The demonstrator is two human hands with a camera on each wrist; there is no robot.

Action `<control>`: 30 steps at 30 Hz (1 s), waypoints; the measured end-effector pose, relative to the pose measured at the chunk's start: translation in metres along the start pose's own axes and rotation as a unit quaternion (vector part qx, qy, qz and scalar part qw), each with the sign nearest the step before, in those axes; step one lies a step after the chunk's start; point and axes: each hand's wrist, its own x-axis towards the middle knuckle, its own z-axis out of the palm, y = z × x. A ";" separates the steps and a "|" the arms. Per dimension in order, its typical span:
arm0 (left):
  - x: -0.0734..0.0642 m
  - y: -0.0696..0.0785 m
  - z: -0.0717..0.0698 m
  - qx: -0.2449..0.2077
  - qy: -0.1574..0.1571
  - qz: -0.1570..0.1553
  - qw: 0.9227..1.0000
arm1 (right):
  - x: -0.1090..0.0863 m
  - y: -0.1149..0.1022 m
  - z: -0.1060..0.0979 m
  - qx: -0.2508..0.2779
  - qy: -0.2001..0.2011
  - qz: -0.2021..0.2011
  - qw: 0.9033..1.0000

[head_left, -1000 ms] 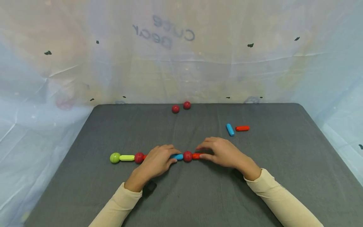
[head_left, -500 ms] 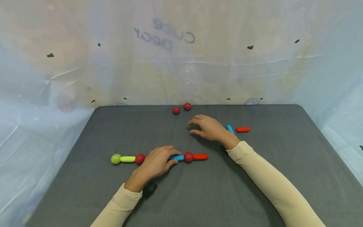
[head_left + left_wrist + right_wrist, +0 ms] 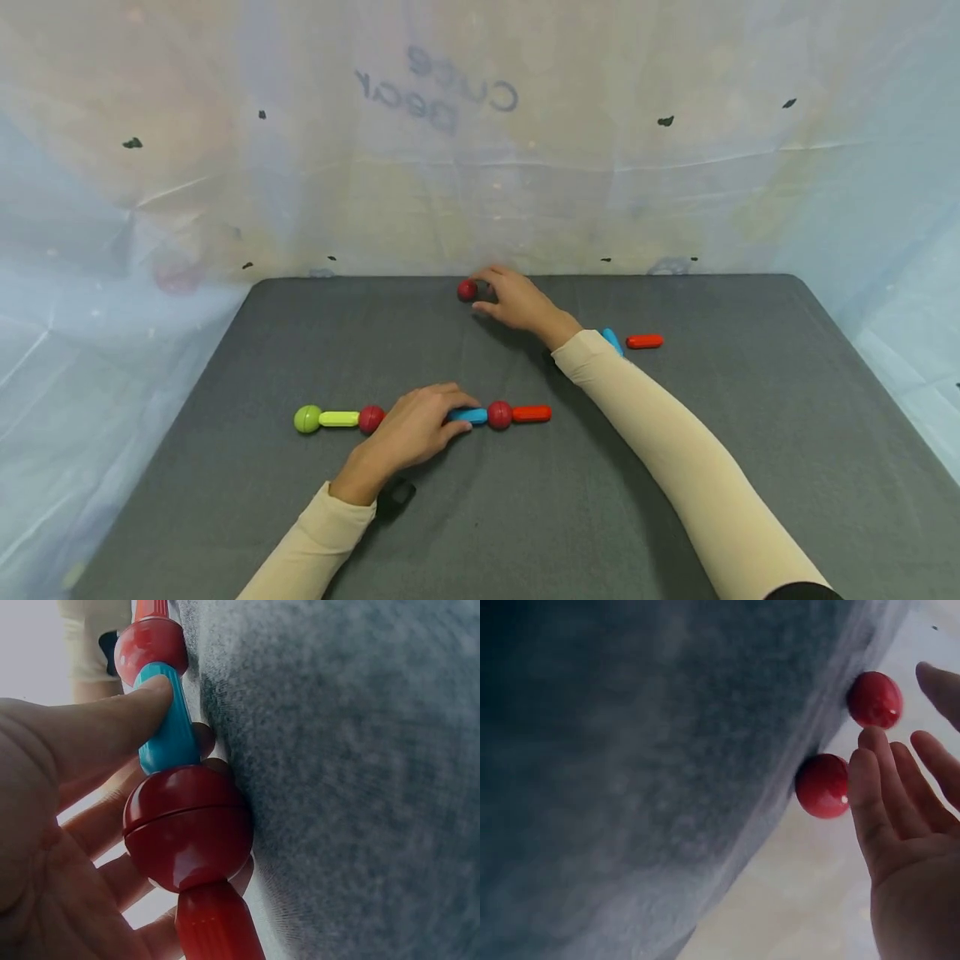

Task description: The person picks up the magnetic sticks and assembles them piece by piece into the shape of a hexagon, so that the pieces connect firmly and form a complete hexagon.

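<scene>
A row of joined balls and rods lies across the table: green ball (image 3: 307, 419), yellow-green rod (image 3: 339, 419), red ball (image 3: 371, 419), then past the left hand a blue rod (image 3: 171, 742), another red ball (image 3: 499, 415) and a red rod (image 3: 532, 413). My left hand (image 3: 411, 429) pinches the blue rod between thumb and fingers; it hides the row's middle, where the left wrist view shows a red ball (image 3: 187, 829). My right hand (image 3: 517, 302), fingers spread, is at two loose red balls (image 3: 875, 700) by the far edge; in the head view it covers one.
A loose blue rod (image 3: 612, 341), partly behind the right sleeve, and a loose red rod (image 3: 644, 342) lie at the right. Behind the far edge of the grey table (image 3: 360, 333) hangs a pale sheet (image 3: 570, 192).
My right hand has left the row's red end rod and moved away to the loose red balls at the far edge. The left hand keeps its hold on the blue rod.
</scene>
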 end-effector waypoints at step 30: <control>-0.004 0.000 -0.001 0.002 -0.010 0.004 1.000 | 0.001 -0.009 0.010 -0.051 -0.045 -0.010 0.998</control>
